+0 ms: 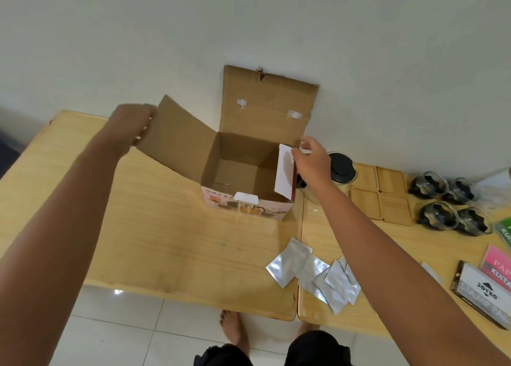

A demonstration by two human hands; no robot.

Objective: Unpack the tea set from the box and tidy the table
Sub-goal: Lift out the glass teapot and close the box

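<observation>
At the box (243,177), left hand (132,125) grips the left flap (177,141), right hand (312,161) pinches the right flap (284,172); both look ready to fold inward.

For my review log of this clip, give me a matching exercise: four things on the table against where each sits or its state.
Things:
1. cardboard box
2. teapot
3. silver sachets
4. glass cups

States:
A. loose pile near the front edge
B. group of four, far right
C. open, nothing visible inside
D. just right of the box, behind the right hand

Pairs: 1-C, 2-D, 3-A, 4-B
</observation>
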